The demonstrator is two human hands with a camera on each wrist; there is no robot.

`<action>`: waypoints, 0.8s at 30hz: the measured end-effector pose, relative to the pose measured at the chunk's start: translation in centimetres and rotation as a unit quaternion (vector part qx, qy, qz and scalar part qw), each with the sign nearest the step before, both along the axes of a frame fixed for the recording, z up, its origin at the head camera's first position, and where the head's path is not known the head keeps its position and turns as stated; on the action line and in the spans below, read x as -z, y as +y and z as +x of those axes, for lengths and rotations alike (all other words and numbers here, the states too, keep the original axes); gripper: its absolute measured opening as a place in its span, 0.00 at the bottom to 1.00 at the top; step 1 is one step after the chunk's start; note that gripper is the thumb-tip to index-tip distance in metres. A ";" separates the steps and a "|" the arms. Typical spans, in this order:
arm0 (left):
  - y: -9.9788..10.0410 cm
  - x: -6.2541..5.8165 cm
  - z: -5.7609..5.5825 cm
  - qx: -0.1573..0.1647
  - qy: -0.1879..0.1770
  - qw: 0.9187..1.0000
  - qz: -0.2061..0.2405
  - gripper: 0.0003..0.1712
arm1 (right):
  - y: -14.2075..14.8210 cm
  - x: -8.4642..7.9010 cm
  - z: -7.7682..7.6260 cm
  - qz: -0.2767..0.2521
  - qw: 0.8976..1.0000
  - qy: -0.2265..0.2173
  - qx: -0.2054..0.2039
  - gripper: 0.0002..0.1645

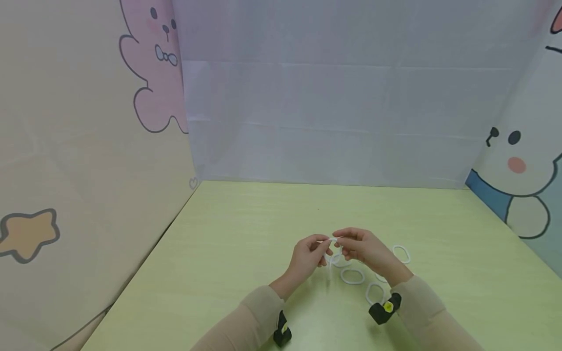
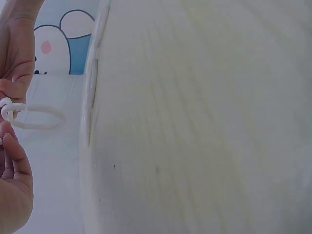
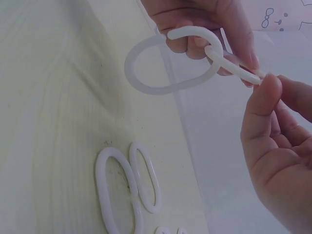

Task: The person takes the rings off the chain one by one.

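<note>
My left hand [image 1: 306,256] and right hand [image 1: 366,251] meet above the table, fingertips close together. Between them both pinch a slim white plastic chain link [image 3: 239,71]. Hooked through it is a second white oval link [image 3: 161,90], which hangs below the fingers and shows a gap near one end. In the left wrist view the hanging link [image 2: 41,126] juts out from between the right hand [image 2: 18,53] and the left hand [image 2: 14,190]. Fingers partly hide the pinched link.
Several loose white oval links lie on the pale green table [image 1: 219,273], among them one link [image 1: 352,284] below the hands and another link [image 1: 408,256] to the right. Printed cloth walls [image 1: 329,122] stand behind and on both sides. Black wrist cameras [image 1: 382,314] sit at the cuffs.
</note>
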State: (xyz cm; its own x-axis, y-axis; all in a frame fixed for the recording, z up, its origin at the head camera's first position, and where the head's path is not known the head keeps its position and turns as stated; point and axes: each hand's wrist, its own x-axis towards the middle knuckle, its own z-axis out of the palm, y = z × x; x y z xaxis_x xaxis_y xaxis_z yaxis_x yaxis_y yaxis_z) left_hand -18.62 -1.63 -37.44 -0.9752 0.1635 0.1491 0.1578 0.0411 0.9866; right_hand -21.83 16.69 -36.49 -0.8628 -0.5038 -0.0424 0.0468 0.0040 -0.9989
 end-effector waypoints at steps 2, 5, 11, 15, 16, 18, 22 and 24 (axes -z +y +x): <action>-0.1 0.0 0.1 0.007 -0.002 1.000 -0.001 0.10 | -0.1 0.0 0.2 0.005 1.000 0.003 0.003 0.23; -0.3 0.8 -0.1 0.015 -0.007 1.000 -0.004 0.11 | -0.2 -0.1 0.4 0.013 1.000 0.008 0.004 0.21; -0.7 2.2 -0.7 0.033 -0.018 0.999 -0.034 0.18 | -0.4 -0.3 0.9 0.021 1.000 0.015 0.010 0.21; -1.0 2.1 -0.4 0.042 -0.017 0.998 -0.045 0.20 | -0.5 -0.4 1.3 0.017 0.999 0.019 0.020 0.21; -1.0 1.8 -0.1 0.045 -0.015 0.998 -0.048 0.20 | -0.5 -0.4 1.4 0.014 0.999 0.019 0.022 0.21; -1.2 1.0 0.5 0.054 -0.013 0.997 -0.052 0.20 | -0.6 -0.5 1.6 0.006 0.999 0.019 0.026 0.20; -1.5 0.9 0.8 0.078 -0.021 0.995 -0.056 0.22 | -0.7 -0.7 1.9 -0.010 0.999 0.013 0.034 0.18; -1.6 1.7 0.4 0.092 -0.024 0.994 -0.055 0.24 | -0.8 -0.8 2.1 -0.018 0.999 0.012 0.037 0.19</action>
State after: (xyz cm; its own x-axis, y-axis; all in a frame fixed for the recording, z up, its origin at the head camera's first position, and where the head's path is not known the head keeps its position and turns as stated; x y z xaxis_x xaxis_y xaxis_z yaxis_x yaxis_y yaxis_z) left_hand -18.18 -3.24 -39.16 -0.9330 0.3520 0.0749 0.1258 0.1241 0.9843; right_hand -19.70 15.85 -35.69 -0.8981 -0.4399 -0.0043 0.0216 -0.0344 -0.9992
